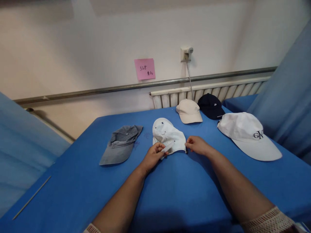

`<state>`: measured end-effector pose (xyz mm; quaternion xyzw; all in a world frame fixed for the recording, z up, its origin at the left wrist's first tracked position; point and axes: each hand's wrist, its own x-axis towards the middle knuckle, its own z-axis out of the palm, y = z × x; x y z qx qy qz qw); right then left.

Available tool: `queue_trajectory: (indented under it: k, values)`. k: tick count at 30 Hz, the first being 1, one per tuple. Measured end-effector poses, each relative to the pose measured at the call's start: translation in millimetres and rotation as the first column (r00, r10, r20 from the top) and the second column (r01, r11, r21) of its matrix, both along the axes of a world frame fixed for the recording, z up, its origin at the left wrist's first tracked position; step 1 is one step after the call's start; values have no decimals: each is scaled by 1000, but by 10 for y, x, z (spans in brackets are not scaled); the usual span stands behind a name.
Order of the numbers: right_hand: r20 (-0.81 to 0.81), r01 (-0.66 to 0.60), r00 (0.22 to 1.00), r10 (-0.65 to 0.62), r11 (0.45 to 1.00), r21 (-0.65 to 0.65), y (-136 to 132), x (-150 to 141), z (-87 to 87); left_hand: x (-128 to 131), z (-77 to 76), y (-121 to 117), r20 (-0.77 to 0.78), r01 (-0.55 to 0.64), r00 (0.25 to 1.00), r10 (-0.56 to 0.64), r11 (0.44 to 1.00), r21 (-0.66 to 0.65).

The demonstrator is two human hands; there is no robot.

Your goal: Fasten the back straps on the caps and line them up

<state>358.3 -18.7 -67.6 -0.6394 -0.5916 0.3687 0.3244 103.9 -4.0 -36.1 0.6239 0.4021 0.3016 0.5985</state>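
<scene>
White fabric cap (pixel 170 134), w/ small dark eyelets: positioned on the blue-covered desk (pixel 170 191), btwn L hand (pixel 155 154) and R hand (pixel 197 145), in contact w/ both.

L hand: thumb & fingers together, clamped on a pale strap (pixel 168 147) at the cap's near side. Strap angles up and away from L hand, over the cap.

R hand: fingers curled, thumb & fingertips pinched on the cap's edge, at the side opp. L hand.

Adj. items, ref. hands:
- Grey cap (pixel 121 145): L of L hand, apart, brim toward the wearer.
- Beige cap (pixel 188 111): beyond R hand, far side of desk.
- Navy cap (pixel 211 105): beyond R hand, slightly R, just beside beige cap.
- Lettered cap (pixel 247 136), white w/ black letters: R of R hand, apart.
- Thin stick (pixel 31 198): well L of L hand, near desk edge.

Wall, beyond both hands: pink note (pixel 145 69) w/ handwriting; socket (pixel 186 54) w/ plug & cable; horiz. metal rail (pixel 109 90); radiator (pixel 167 98) below rail, behind the beige & navy caps.
</scene>
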Motion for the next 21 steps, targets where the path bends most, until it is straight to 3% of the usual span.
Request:
queue_trajectory:
  k: [3,9,15,17,21]
  values:
    - [-28,-179,984,177,983,-48,-89,17,31,12,-24,4,16,-6,1000,7,999,-32]
    - [-38,-361,932,359,931,-49,-147,45,82,36,-52,-10,-36,20,999,-19,999,31]
    - [154,-320,933,325,946,-60,-177,1,105,38,-45,-23,-70,56,996,-50,995,83]
    - [82,-331,939,333,943,-40,-177,-28,104,43,-41,-29,-65,49,997,-44,995,83]
    - [-255,-310,916,311,950,47,-162,-81,131,67,-21,-61,-16,-12,1000,13,999,52]
